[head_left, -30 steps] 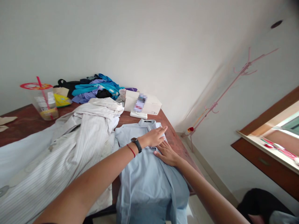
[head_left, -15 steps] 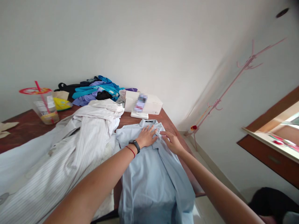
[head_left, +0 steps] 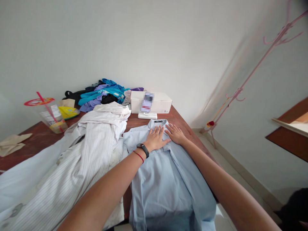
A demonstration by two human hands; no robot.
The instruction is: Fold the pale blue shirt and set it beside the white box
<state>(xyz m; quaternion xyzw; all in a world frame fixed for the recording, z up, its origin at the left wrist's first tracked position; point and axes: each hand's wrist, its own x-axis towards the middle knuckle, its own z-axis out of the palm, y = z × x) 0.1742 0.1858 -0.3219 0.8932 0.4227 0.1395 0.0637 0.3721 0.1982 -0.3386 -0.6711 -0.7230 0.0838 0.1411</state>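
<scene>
Shirt (head_left: 166, 179), smooth pale-blue cloth, softly creased, lies beneath splayed, flattened left hand (head_left: 156, 138) and right hand (head_left: 176, 134).

The plain light blue shirt (head_left: 163, 183) lies spread on the right part of the table (head_left: 181, 121), its collar at the far end with a small dark label showing inside the neckband. Long strips of folded cloth run down its left and right sides toward the near end, and the middle is fairly flat with soft creases. Its near part passes over the table's near edge and out of view.
</scene>
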